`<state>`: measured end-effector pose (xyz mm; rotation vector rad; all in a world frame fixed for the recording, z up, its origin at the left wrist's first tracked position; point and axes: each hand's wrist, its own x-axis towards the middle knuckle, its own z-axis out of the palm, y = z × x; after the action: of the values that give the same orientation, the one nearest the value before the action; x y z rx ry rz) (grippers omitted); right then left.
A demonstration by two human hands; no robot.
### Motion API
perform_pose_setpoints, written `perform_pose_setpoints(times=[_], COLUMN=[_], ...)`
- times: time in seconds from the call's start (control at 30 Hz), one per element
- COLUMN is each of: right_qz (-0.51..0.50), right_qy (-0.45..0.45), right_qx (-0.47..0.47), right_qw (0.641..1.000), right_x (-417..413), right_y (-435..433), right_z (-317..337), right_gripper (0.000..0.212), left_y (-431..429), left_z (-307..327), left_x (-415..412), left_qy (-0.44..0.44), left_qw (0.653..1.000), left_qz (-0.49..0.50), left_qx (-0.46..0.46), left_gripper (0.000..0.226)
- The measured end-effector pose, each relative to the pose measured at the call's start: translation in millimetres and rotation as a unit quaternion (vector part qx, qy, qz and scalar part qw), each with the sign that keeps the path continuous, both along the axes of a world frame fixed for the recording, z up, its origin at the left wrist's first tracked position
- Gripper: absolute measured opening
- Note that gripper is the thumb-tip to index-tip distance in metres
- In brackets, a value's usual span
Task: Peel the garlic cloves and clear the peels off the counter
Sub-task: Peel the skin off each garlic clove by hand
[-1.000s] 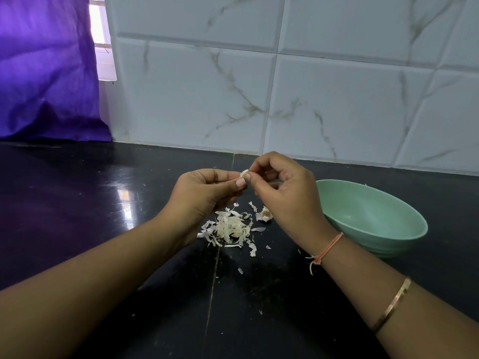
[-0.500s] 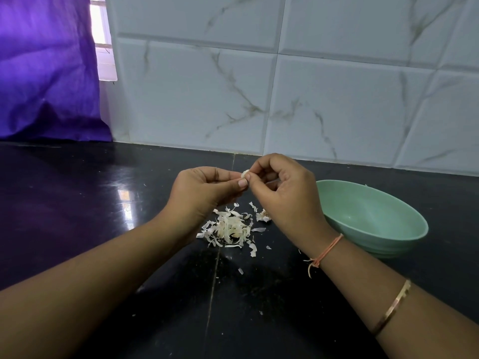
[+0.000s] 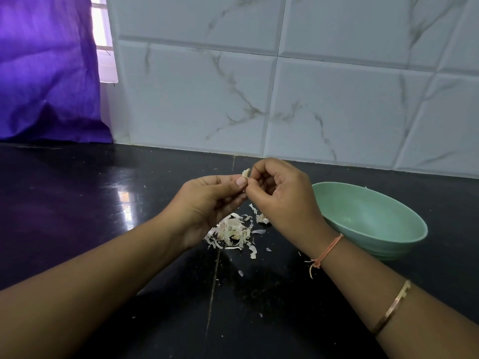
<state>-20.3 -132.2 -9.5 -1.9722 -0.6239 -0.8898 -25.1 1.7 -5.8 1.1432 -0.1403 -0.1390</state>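
Hands barely moved: left hand (image 3: pixel 207 200) and right hand (image 3: pixel 282 198) raised over bench (image 3: pixel 77 203), curled fingers (image 3: pixel 241 181) of both pinching garlic clove (image 3: pixel 246 173) above peels (image 3: pixel 230 231)

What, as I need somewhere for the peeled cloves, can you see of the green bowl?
The bowl is pale green and smooth, plastic by its look, with a ridged foot. It stands upright on the black counter, right of the peels and apart from them. The inside that shows is bare; a small pale speck sits on its far rim. The right hand covers its near left edge in this view; whether they touch cannot be told.
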Motion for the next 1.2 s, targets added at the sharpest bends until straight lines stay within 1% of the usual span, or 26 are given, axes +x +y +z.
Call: perform_pose_setpoints(times=[0.03,0.17,0.3,0.37,0.47,0.57,0.6,0.67,0.73,0.8,0.87,1.0,1.1,1.2], right_qz=[-0.002,-0.013,-0.027,-0.029,-0.046,-0.069,-0.064,-0.030,0.011,0.032,0.034,0.031,0.052,0.087], right_qy=[0.002,0.015,0.045,0.059,0.081,0.086,0.093,0.116,0.132,0.132,0.125,0.129,0.161,0.204], right_qx=[-0.005,-0.026,-0.068,-0.083,-0.090,-0.064,-0.044,0.015,0.061,0.060,0.050,0.067,0.090,0.138], right_qw=[1.000,0.999,0.996,0.994,0.992,0.992,0.993,0.993,0.989,0.989,0.990,0.989,0.981,0.965], right_x=[0,1,-1,1,3,2,1,1,-1,-2,-1,1,0,-2], right_y=[0,-1,-1,-1,-3,-4,-3,-2,0,0,-1,-2,-1,0], right_z=[0,-2,-4,-5,-5,-3,-3,-2,0,1,1,0,1,3], right_gripper=[0.008,0.008,0.008,0.009,0.015,0.007,0.010,0.015,0.010,0.005,0.008,0.019,0.021,0.022], left_y=[1,3,8,9,6,4,4,4,2,2,1,1,1,2], left_z=[0,-4,-1,0,-3,-6,-7,-8,-9,-10,-10,-11,-10,-10], left_x=[1,4,7,8,8,8,8,8,7,6,6,6,5,6], left_qy=[0.012,0.045,0.070,0.068,0.034,-0.018,-0.032,-0.057,-0.081,-0.101,-0.113,-0.126,-0.156,-0.181], left_qw=[1.000,0.997,0.995,0.996,0.999,0.998,0.996,0.990,0.984,0.978,0.974,0.966,0.959,0.958], left_qz=[-0.011,-0.055,-0.026,-0.010,0.010,0.037,0.047,0.060,0.064,0.067,0.067,0.069,0.069,0.067], left_qx=[-0.009,-0.021,-0.064,-0.055,-0.004,0.054,0.074,0.113,0.145,0.168,0.184,0.216,0.226,0.211], left_gripper=[0.003,0.016,0.010,0.008,0.007,0.005,0.006,0.007,0.008,0.010,0.009,0.010,0.009,0.007])
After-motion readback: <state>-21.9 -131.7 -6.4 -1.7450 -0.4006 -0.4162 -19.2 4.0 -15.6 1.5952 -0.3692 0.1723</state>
